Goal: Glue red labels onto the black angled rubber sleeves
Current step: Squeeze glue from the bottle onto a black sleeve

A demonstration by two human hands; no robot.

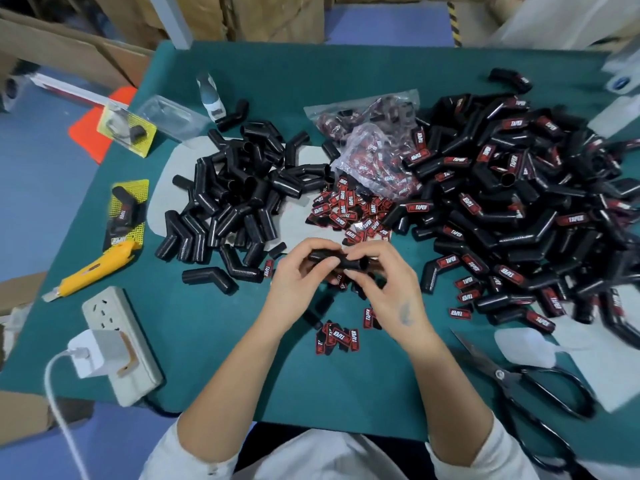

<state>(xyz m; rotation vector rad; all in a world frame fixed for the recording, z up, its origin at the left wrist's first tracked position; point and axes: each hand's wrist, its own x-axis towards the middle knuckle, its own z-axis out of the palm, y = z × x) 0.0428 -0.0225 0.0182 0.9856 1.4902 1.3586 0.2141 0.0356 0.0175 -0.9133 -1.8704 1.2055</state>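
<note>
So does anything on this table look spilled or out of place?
Yes: red labels have spilled from a torn bag across the mat, a few near the hands. Scissors hang over the table's front edge.

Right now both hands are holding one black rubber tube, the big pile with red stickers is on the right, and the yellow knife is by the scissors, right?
Almost. The yellow knife is not by the scissors; it lies on the left, near the power strip. The head view shows it. The rest holds: left hand and right hand hold one black rubber tube, and the stickered pile is on the right.
</note>
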